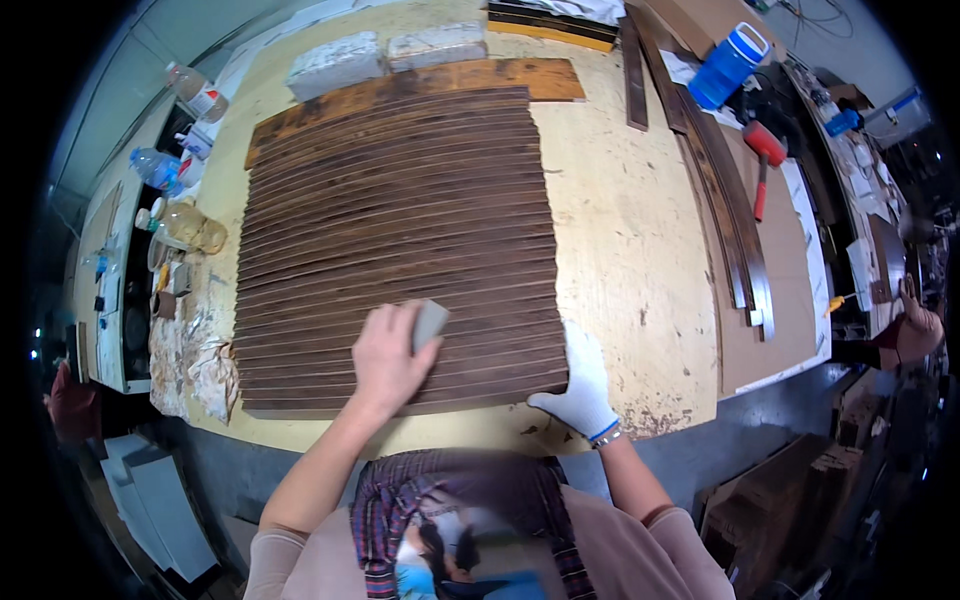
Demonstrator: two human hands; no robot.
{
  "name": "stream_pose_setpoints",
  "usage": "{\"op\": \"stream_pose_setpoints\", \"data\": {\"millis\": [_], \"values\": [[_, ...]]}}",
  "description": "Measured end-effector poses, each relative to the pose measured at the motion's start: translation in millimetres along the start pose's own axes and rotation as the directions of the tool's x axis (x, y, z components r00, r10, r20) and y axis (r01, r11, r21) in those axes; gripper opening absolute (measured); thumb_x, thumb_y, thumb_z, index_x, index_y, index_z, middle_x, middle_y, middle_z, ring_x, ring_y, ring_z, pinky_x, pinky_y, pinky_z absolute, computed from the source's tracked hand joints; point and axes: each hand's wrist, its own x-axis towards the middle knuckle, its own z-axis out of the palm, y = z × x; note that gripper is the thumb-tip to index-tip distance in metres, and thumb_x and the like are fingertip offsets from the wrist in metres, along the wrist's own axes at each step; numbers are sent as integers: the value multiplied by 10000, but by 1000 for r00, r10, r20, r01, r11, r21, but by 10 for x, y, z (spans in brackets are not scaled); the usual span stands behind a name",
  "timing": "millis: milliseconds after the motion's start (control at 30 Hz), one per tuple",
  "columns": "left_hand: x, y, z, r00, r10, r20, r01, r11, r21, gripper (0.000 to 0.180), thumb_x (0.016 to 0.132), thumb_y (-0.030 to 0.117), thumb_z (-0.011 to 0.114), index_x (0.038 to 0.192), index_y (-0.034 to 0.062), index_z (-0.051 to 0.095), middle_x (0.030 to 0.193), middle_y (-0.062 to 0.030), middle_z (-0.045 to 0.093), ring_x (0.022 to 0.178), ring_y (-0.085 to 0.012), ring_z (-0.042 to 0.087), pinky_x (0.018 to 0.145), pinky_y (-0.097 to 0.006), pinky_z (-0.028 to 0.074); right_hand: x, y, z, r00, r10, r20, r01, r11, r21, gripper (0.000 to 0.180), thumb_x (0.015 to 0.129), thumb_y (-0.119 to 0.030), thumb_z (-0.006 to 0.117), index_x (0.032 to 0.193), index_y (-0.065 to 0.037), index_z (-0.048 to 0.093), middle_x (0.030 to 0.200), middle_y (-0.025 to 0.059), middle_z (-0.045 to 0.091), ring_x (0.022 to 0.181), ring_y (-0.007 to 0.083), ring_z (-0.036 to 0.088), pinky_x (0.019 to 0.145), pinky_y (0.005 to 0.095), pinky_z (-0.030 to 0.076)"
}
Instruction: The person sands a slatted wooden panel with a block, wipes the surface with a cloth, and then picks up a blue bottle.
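1. Fingers of the bare left hand [385, 362] curl around a small grey sanding block [430, 324], pressing it flat on the dark wooden slats [400, 230].
2. Beside it, the right hand [580, 385], in a white glove, lies open with its palm down on the near right corner of the slats, gripping nothing.
3. Slats lie edge to edge in one wide sheet that covers much of the pale bench [625, 240], running left to right; the block sits on the rows near the front edge.
4. Behind the sheet, a brown board [545, 78] lies along its far edge, with two whitish blocks [385, 55] just beyond.
5. Right of the sheet, long dark curved strips [735, 215] lie on cardboard, near a red-headed mallet [763, 150] and a blue jug [728, 65].
6. Left of the bench, clear plastic bottles [180, 165] stand on a side counter.
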Motion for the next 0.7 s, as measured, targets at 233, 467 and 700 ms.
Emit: {"op": "stream_pose_setpoints", "data": {"millis": [233,467,700], "values": [[-177,862,401,853,434,290,-305,865,-397,514,740,236,828,1206,97,662,1023,-92,625,950,-287,624,749,-396,569,-133,341,204,999,-49,7,50,993,-107,1229,669,-498,877,1590,47,271,1611,267,360,1521,421,301,1248,561,186],[270,665,393,775,580,250,-527,812,-251,448,761,135,782,1191,98,665,999,-77,599,955,-270,587,750,-389,523,-188,203,162,997,-58,-43,53,992,-110,1188,665,-463,893,1553,82,322,1596,268,377,1491,435,338,1211,527,271],[658,676,388,812,529,247,-481,846,-230,494,720,22,794,1193,131,704,1079,-56,618,1008,-286,580,804,-401,548,-168,167,122,998,-38,-48,34,997,-72,1197,662,-444,898,1561,76,302,1589,275,379,1490,441,332,1236,524,236]]}}
